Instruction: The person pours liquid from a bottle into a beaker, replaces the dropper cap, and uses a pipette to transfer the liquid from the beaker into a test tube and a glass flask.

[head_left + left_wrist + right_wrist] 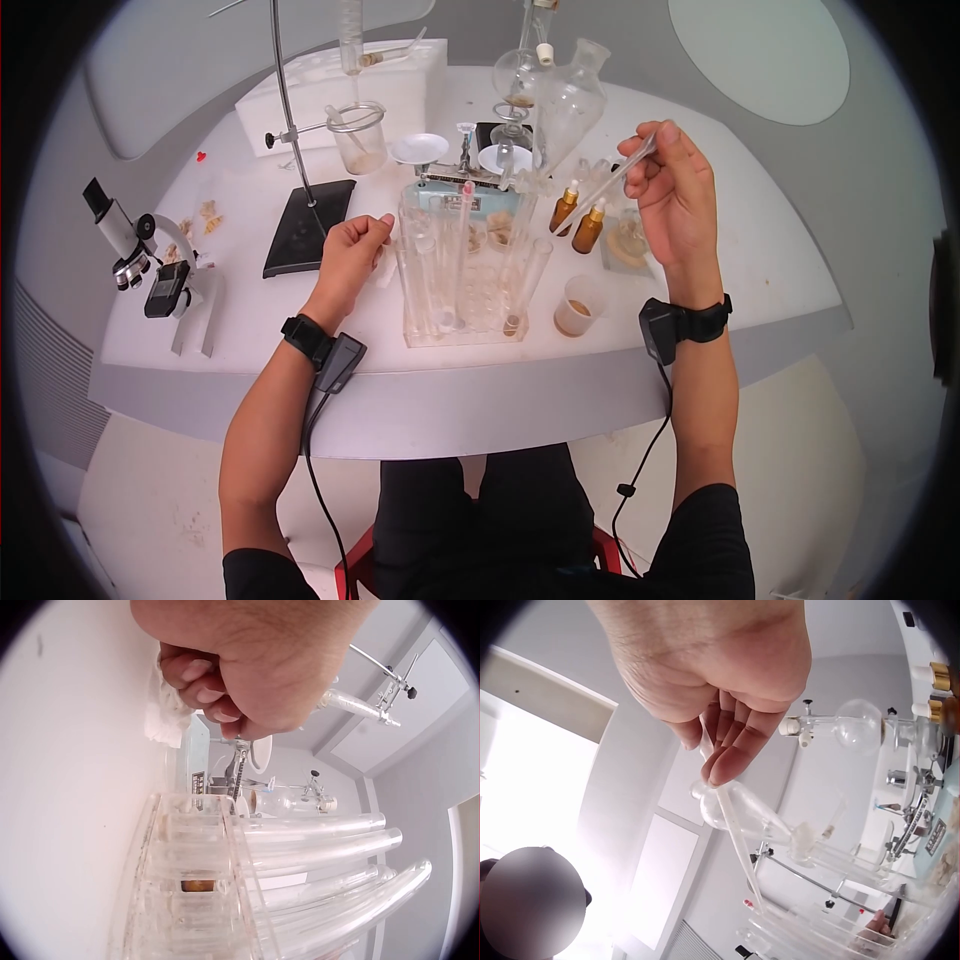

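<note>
Head view: worktop (760, 270), white, its curved front edge on the person's side. Transparent tube rack (470, 339) stands near that edge, a strip of surface running between. Left hand (352, 255) rests just left of the rack, fingers curled inward; I see nothing in that grip. Right hand (678, 200) is raised, its grip closed, thumb and fingers pinching a plastic dropper (607, 187), tip slanting down near a leaning tube (528, 285). Right of the rack stands a cup (583, 300); surface extends onward to the right edge. Behind: two brown bottles (586, 236).
</note>
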A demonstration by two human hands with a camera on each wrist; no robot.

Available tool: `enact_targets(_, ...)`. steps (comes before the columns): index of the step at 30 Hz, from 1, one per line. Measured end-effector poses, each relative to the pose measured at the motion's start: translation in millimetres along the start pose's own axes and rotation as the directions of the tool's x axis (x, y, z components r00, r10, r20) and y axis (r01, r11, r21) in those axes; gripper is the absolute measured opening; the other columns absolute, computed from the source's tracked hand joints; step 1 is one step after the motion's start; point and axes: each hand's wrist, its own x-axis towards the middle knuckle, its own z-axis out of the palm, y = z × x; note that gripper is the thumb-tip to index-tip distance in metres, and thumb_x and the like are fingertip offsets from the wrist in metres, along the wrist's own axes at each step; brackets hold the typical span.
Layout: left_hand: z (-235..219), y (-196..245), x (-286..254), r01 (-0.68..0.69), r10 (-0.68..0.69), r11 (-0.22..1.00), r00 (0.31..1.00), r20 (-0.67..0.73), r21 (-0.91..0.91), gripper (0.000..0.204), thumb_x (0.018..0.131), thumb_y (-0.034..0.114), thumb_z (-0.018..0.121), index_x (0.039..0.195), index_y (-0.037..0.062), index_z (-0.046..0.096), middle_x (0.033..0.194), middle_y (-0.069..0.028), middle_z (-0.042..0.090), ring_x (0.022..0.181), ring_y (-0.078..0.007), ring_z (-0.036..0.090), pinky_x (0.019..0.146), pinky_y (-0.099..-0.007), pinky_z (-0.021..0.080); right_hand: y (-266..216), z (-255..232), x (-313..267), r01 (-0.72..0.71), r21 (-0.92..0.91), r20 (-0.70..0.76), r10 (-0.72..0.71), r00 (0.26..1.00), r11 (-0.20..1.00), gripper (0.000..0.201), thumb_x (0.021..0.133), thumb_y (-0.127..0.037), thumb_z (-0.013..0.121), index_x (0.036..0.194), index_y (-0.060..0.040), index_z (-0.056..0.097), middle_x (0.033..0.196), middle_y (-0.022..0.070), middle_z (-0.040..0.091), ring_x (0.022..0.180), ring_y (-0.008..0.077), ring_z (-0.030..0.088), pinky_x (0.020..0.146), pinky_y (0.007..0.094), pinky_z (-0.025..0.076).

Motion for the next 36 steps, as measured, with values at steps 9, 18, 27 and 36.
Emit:
enact_targets(9,-1.6,-5.4,2.9,0.006,-0.006,1.000,1.000,-0.006,0.028,0.038,0.099,0.032,0.064,0.070,0.0076,0.059,0.058,0.0077,0.044,0.051,-0.0018,0.033,0.048,-0.0225,0.024,-7.0,-27.8,-2.5,0.058,-0.085,-0.077,-0.065,0.995,0.995,0.030,0.103,-0.029,0.057,0.106,0.0003,0.065,0.094,0.0131,0.071,0.069,0.0097,0.064,0.062,0.0240,0.053)
enact_targets(18,4.3,-8.1,1.1,-0.023,0.025,0.999,0.995,-0.096,0.025,0.036,0.100,0.028,0.062,0.069,0.0108,0.057,0.059,0.0092,0.045,0.051,-0.0007,0.034,0.048,-0.0216,0.025,26.1,-68.1,-29.8,-0.218,-0.340,0.109,0.268,0.957,0.915,0.024,0.099,-0.024,0.062,0.099,-0.0014,0.068,0.087,0.0096,0.073,0.070,0.0094,0.065,0.063,0.0240,0.054)
enact_targets(27,7.5,-0.1,-8.1,-0.027,0.022,0.999,0.992,-0.124,-0.036,0.015,0.096,0.017,0.060,0.100,0.0057,0.069,0.078,0.0062,0.063,0.056,-0.0002,0.047,0.051,-0.0180,0.035,37.2,-57.1,-35.0,-0.268,-0.503,0.215,0.419,0.882,0.822,0.019,0.095,-0.022,0.068,0.096,-0.0025,0.070,0.090,0.0095,0.074,0.074,0.0097,0.068,0.065,0.0245,0.056)
enact_targets(36,3.2,-8.3,-6.5,-0.016,0.014,1.000,0.994,-0.112,-0.018,0.016,0.096,0.016,0.061,0.104,0.0054,0.069,0.084,0.0048,0.065,0.066,-0.0007,0.054,0.056,-0.0178,0.041,45.8,-62.0,-36.3,-0.197,-0.479,0.252,0.349,0.902,0.855,0.017,0.095,-0.019,0.069,0.092,-0.0027,0.072,0.088,0.0102,0.075,0.071,0.0085,0.067,0.064,0.0241,0.056)
